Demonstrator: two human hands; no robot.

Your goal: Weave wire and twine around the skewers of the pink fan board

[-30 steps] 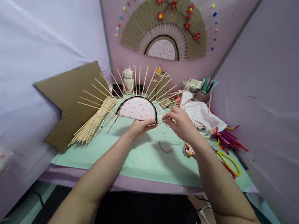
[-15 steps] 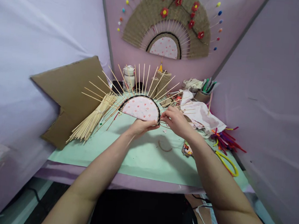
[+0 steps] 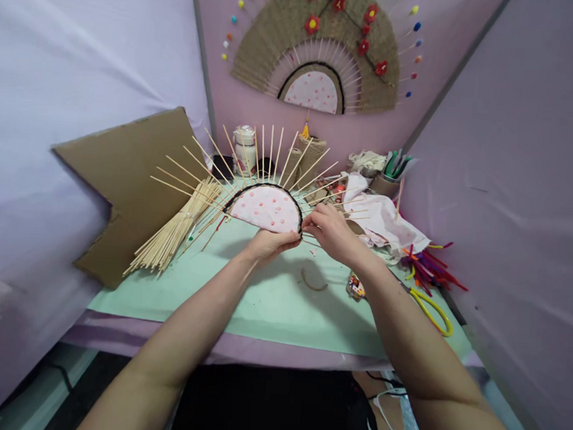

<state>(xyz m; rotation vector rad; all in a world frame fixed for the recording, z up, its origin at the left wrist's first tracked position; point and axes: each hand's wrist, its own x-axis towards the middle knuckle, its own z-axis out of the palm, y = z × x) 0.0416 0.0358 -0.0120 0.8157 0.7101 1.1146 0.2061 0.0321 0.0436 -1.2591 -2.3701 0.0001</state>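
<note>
A half-round fan [image 3: 267, 209] is held up over the table. Its centre is white cloth with pink dots, edged by a black braided cord, and thin wooden sticks [image 3: 294, 157] spread out from the curve. My left hand [image 3: 272, 246] grips it from below at the lower right, thumb along the straight edge. At the right end of the cord my right hand [image 3: 329, 229] has its fingers closed in a pinch against the rim. Exactly what lies between those fingertips is too small to make out.
Bundled sticks [image 3: 174, 232] and cardboard [image 3: 130, 168] lie left. Twine spools [image 3: 312, 157] and a white bottle [image 3: 245, 150] stand behind. At right are cloth [image 3: 387, 214], pipe cleaners [image 3: 432, 271] and yellow-handled scissors [image 3: 433, 313]. A finished fan [image 3: 261, 45] hangs on the back wall.
The view has shifted slightly. My right fingers have come in closer against the fan's right rim; my left hand keeps the same grip.
</note>
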